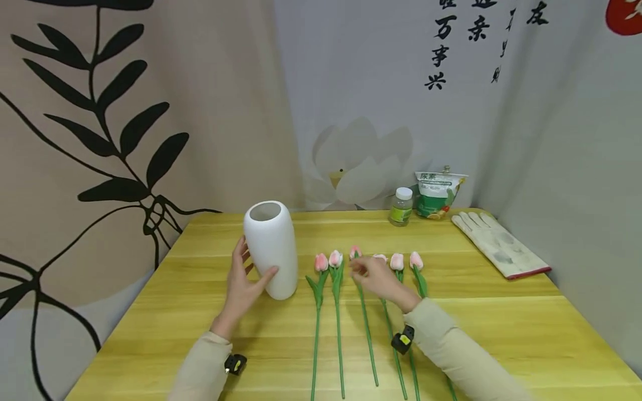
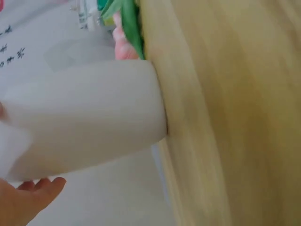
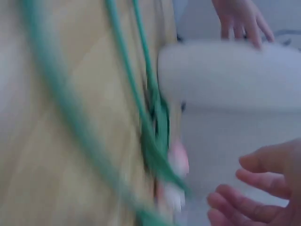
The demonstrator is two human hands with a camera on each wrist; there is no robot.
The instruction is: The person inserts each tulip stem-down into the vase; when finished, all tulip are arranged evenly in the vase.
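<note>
A tall white vase (image 1: 272,250) stands upright on the table, its round mouth facing up. My left hand (image 1: 244,284) holds it from the left, thumb across the front and fingers along the side. In the left wrist view the vase (image 2: 94,117) appears sideways, its base on the wood. Several pink artificial tulips lie in a row right of the vase, stems toward me. Over the blooms in the middle is my right hand (image 1: 378,278), fingers loosely bent near a pink tulip (image 1: 355,252). Nothing shows between the fingers of the right hand (image 3: 263,188) in the right wrist view.
At the back right stand a small jar with a white lid (image 1: 400,207) and a green and white pouch (image 1: 437,195). A pale work glove (image 1: 501,245) lies near the table's right edge. Printed curtains hang behind the wooden table (image 1: 165,334).
</note>
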